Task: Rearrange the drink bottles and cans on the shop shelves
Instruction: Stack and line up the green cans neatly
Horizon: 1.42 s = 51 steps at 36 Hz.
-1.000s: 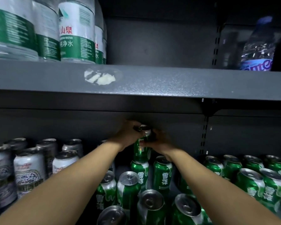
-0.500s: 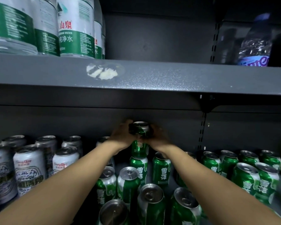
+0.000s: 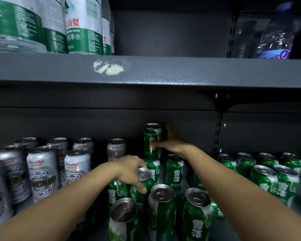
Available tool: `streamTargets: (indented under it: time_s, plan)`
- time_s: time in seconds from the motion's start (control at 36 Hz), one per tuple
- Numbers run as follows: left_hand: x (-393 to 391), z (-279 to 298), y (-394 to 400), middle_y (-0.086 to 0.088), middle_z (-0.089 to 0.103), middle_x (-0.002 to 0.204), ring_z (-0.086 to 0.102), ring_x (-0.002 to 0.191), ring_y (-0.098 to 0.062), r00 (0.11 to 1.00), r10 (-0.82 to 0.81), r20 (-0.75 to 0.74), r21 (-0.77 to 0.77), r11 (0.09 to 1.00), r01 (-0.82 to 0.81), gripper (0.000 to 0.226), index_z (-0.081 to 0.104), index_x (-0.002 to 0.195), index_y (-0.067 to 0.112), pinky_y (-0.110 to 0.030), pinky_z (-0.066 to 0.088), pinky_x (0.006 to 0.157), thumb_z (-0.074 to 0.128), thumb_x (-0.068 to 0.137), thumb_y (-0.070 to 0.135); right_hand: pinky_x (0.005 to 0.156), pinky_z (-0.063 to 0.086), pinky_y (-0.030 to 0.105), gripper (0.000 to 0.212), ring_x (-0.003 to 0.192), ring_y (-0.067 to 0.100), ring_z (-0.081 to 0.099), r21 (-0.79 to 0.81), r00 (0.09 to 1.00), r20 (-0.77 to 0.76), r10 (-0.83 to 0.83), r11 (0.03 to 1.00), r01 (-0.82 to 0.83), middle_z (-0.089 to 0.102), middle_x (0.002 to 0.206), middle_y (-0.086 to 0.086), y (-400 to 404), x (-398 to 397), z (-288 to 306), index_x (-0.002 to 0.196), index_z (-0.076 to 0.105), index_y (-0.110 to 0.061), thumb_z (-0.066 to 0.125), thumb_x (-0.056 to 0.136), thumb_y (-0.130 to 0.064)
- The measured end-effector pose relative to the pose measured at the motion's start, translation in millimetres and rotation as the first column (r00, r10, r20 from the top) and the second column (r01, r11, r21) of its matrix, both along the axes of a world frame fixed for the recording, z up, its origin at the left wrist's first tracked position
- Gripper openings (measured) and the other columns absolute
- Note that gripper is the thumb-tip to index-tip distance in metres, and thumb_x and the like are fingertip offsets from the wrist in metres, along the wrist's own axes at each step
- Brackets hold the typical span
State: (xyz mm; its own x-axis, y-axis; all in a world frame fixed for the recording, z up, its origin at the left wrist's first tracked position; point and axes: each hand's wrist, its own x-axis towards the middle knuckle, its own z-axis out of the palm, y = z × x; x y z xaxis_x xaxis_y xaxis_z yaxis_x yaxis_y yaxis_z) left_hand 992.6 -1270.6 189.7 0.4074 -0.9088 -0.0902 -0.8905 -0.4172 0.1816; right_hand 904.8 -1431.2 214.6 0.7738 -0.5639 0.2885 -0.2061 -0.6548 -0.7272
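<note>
Stacked green can now held only by the right hand; left hand dropped down, grasping a lower can, next one probably.

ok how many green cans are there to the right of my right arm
6 green cans: four in the back row, two in front. More may be hidden under the right arm or off-frame.

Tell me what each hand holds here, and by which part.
The right hand holds the stacked green can by its side wall. The left hand grips another green can around its top rim.
</note>
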Motion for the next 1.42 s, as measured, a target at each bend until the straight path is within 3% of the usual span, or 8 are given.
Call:
streamTargets:
  time_s: [0.14,0.22,0.44,0.61,0.78,0.94,1.11,1.42]
  plan:
    - [-8.7,26.0,4.1,0.007,0.057,0.1,0.055,0.094,-0.014,0.991,0.098,-0.088,-0.154,0.982,-0.111,0.065,0.054,0.121,0.022,-0.024,0.042,0.075,0.082,0.066,0.044,0.077,0.042,0.027,0.019,0.089,0.016,0.06,-0.068,0.873,0.409,-0.265,0.945,0.319,0.063,0.088,-0.005,-8.3,-13.1,10.4,0.097,0.062,-0.021,0.058,0.085,-0.007]
    - [-18.1,56.5,4.1,0.003,0.06,0.107,0.056,0.096,-0.018,0.986,0.121,-0.118,-0.301,0.941,-0.152,0.05,0.058,0.11,0.019,-0.026,0.043,0.076,0.08,0.071,0.041,0.06,0.04,0.026,0.04,0.055,0.003,0.055,0.171,0.836,0.538,-0.105,0.985,0.014,0.059,0.054,-0.011,-7.5,-28.8,21.0,0.069,0.057,-0.019,0.04,0.08,0.015]
    - [-41.5,91.5,-31.4,0.001,0.067,0.092,0.063,0.087,-0.018,0.975,0.055,-0.217,-0.592,0.786,-0.176,0.045,0.063,0.089,0.024,-0.034,0.054,0.074,0.082,0.059,0.052,0.111,0.023,0.018,0.041,0.127,0.006,0.043,0.301,0.88,-0.311,0.36,0.915,-0.268,0.054,0.132,-0.011,0.8,-89.3,28.4,0.129,0.056,-0.019,0.062,0.089,-0.027]
    - [-58.0,89.9,-54.5,-0.003,0.068,0.104,0.063,0.099,-0.021,0.935,-0.134,-0.328,-0.578,0.811,-0.086,0.044,0.064,0.103,0.02,-0.034,0.05,0.085,0.084,0.063,0.026,0.118,0.01,0.034,0.05,0.139,0.012,0.028,0.348,0.95,-0.196,0.243,0.923,-0.164,0.04,0.146,-0.004,-17.3,-98.9,24.3,0.138,0.046,-0.017,0.059,0.09,-0.019]
    - [-51.3,71.6,-78.4,-0.007,0.056,0.133,0.055,0.12,-0.023,0.971,-0.123,-0.205,-0.657,0.752,-0.043,0.068,0.048,0.138,0.018,-0.035,0.044,0.102,0.076,0.077,0.011,0.104,0.043,0.036,0.058,0.117,0.016,0.056,0.23,0.989,0.131,0.07,0.968,-0.099,0.061,0.127,-0.002,-28.7,-83.3,12.3,0.121,0.055,-0.026,0.082,0.072,-0.015]
    - [-48.4,42.4,-71.2,-0.004,0.065,0.103,0.063,0.096,-0.024,0.976,0.025,-0.217,-0.629,0.76,-0.16,0.024,0.059,0.107,0.015,-0.031,0.05,0.083,0.066,0.084,0.015,0.084,0.048,0.027,0.06,0.102,0.018,0.059,0.115,0.968,0.197,-0.154,0.984,0.134,0.062,0.12,0.007,-40.2,-49.6,-11.4,0.117,0.053,-0.014,0.086,0.067,-0.013]
    - [-37.8,-9.5,-61.4,-0.009,0.058,0.093,0.058,0.07,-0.016,0.728,0.099,-0.678,-0.271,0.887,-0.373,0.02,0.051,0.108,0.011,-0.033,0.056,0.074,0.056,0.09,0.003,0.096,0.048,0.036,0.084,0.119,0.027,0.056,-0.004,0.964,0.069,-0.257,0.966,0.258,0.056,0.133,0.007,-40.2,-31.8,-19.2,0.137,0.039,-0.015,0.084,0.068,-0.036]
    - [-43.2,-22.0,-96.0,-0.02,0.043,0.141,0.052,0.121,-0.034,0.294,0.107,-0.95,-0.046,0.881,-0.47,0.035,0.048,0.126,-0.003,-0.032,0.053,0.083,0.048,0.092,-0.009,0.094,0.046,0.03,0.079,0.121,0.026,0.054,0.068,0.967,0.078,-0.241,0.969,0.236,0.054,0.135,0.006,-48.6,-35.3,-17.4,0.137,0.036,-0.015,0.081,0.074,-0.03]
